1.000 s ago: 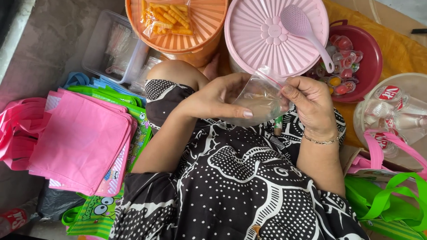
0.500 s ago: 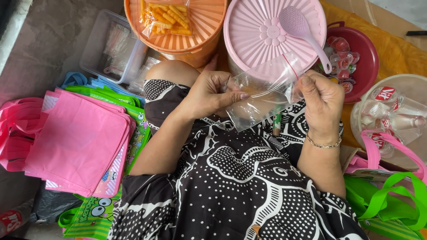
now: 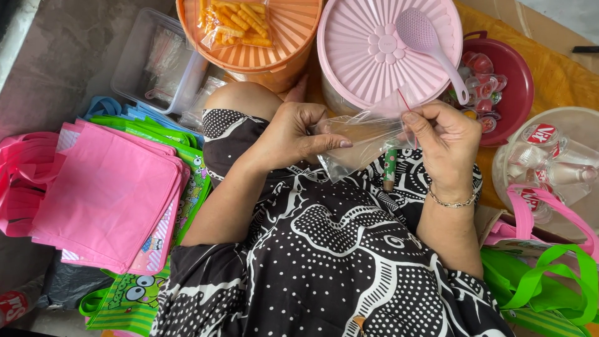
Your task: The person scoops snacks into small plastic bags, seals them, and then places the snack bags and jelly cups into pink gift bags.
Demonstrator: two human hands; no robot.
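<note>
A small clear plastic bag (image 3: 362, 146) is stretched between both hands above my lap. My left hand (image 3: 299, 134) pinches its left side with thumb and fingers. My right hand (image 3: 440, 140) grips the right top edge, where a thin red strip shows, and wears a bracelet at the wrist. A small green patterned stick (image 3: 390, 168) pokes out below the bag. Just beyond the hands stands a pink round container with a ribbed lid (image 3: 368, 62), and a pink spoon (image 3: 430, 47) lies on it.
An orange round container (image 3: 281, 37) carries a packet of yellow stick snacks (image 3: 234, 22). A dark red bowl (image 3: 518, 68) holds small jelly cups. Clear tub (image 3: 156, 59) far left. Pink and green tote bags (image 3: 112, 193) lie left; more bags (image 3: 536, 281) and bottled cups (image 3: 549, 162) right.
The hands have pulled the bag flatter and wider between them. The left hand's fingers moved onto the bag's left edge; the right hand shifted slightly right.
</note>
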